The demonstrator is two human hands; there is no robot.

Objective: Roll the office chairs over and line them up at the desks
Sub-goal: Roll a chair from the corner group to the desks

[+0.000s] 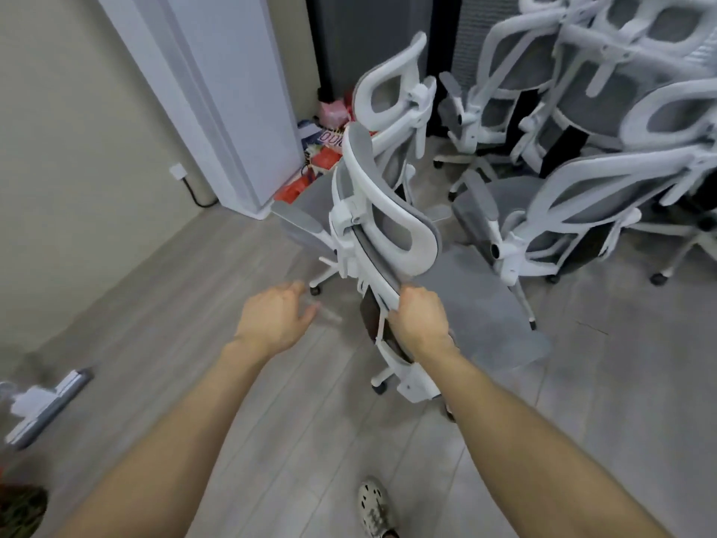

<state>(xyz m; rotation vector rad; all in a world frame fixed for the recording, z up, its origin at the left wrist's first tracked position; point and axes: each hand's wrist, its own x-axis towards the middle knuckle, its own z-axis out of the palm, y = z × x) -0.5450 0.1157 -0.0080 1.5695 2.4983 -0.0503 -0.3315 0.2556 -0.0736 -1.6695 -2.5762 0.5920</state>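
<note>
The right hand is clenched around the white edge of the backrest of the nearest office chair, fingers curled over the frame just below its headrest. The left hand hovers beside the chair with fingers spread and loose, holding nothing; it is blurred and apart from the frame. The chair stands on the grey plank floor with its back towards the person, 1 caster visible near the right forearm. Behind it stands a second chair, and to the right a tight cluster of more white-and-grey chairs. A white cabinet rises at the left, with red packets heaped at its foot. A vacuum head lies on the floor at far left, and a patterned shoe shows at the bottom edge
</note>
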